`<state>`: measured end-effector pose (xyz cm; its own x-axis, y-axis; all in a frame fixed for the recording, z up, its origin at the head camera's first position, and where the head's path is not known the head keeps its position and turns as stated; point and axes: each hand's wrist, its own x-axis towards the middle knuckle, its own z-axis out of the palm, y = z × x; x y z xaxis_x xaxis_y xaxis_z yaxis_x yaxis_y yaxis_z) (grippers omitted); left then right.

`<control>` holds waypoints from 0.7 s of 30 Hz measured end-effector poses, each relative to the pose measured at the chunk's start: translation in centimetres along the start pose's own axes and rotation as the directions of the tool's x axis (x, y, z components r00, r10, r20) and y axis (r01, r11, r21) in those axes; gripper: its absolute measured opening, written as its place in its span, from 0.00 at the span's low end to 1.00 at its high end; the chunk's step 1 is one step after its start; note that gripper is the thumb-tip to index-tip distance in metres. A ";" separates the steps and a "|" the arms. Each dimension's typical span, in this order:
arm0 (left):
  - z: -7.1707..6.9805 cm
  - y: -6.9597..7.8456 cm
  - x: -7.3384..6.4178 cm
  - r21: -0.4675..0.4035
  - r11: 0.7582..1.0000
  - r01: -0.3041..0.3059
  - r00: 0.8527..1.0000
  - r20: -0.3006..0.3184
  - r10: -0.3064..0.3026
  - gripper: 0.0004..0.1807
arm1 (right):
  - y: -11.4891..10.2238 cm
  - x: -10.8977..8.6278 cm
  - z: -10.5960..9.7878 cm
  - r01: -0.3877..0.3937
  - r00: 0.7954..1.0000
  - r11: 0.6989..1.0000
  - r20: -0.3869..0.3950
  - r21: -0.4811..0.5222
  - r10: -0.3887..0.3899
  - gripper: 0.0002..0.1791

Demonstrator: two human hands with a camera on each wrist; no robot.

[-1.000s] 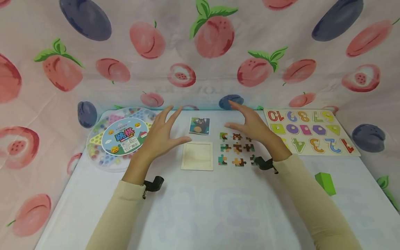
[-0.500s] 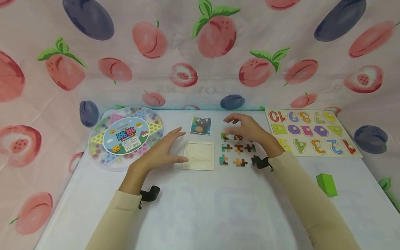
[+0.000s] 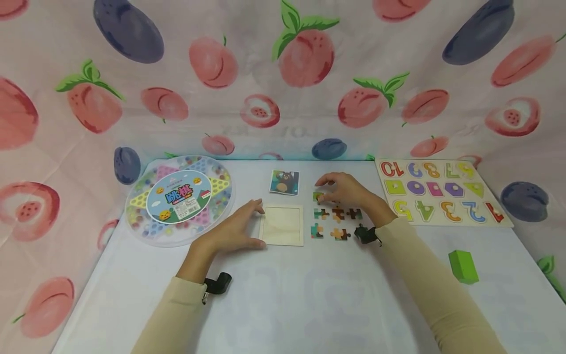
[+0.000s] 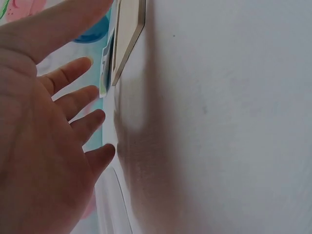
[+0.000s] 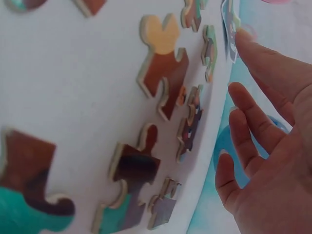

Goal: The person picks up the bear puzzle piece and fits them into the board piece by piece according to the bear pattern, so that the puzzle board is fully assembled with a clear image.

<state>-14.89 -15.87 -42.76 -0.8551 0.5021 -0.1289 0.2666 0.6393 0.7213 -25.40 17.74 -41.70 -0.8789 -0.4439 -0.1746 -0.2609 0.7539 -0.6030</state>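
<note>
A shallow square wooden puzzle tray (image 3: pixel 285 242) lies bare in the middle of the white table. My left hand (image 3: pixel 236 228) is at its left side, thumb close to the lower left corner and fingertips by the upper left edge. The left wrist view shows that hand's fingers (image 4: pixel 73 105) spread and holding nothing. Right of the tray, jigsaw pieces (image 3: pixel 338 213) lie in rows, printed brown, teal and orange. My right hand (image 3: pixel 342 191) hovers over the back row, partly hiding it, its thumb overlapping the back left piece (image 3: pixel 316 196). In the right wrist view its fingers (image 5: pixel 243 141) are loosely bent, without a piece.
Behind the tray lies a bear picture card (image 3: pixel 284 182). A round Chinese checkers set (image 3: pixel 179 196) is at the back left, a wooden number board (image 3: pixel 442 191) at the back right. A green block (image 3: pixel 463 267) sits right of my right forearm. A fruit-print cloth (image 3: pixel 261 64) rises behind.
Both hands have come down toward the table: the left from above the checkers set to the tray's left side, the right onto the back row of pieces. The pieces have stayed in place.
</note>
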 end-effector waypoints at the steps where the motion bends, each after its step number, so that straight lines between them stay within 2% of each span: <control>1: 0.1 0.0 0.0 0.005 1.000 0.002 1.000 0.001 -0.002 0.42 | 0.1 0.1 0.1 0.003 1.000 1.000 0.000 -0.009 -0.003 0.23; 7: 0.3 -0.2 0.2 0.046 0.999 0.011 1.000 0.008 -0.011 0.41 | 0.3 0.2 0.6 0.021 1.000 1.000 0.010 -0.018 -0.021 0.23; 13: 0.3 -0.1 0.3 0.059 0.998 0.008 1.000 0.010 -0.008 0.38 | 0.5 0.2 0.9 0.027 1.000 1.000 0.014 0.003 -0.027 0.23; 21: 0.2 -0.4 0.1 0.073 0.997 0.018 1.000 0.009 -0.019 0.32 | 0.3 0.5 1.3 0.034 0.999 0.999 0.006 -0.027 -0.034 0.23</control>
<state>-15.03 -15.93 -43.21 -0.8562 0.4949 -0.1484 0.2829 0.6893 0.6669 -25.37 17.15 -42.99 -0.8672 -0.4719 -0.1587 -0.3010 0.7510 -0.5877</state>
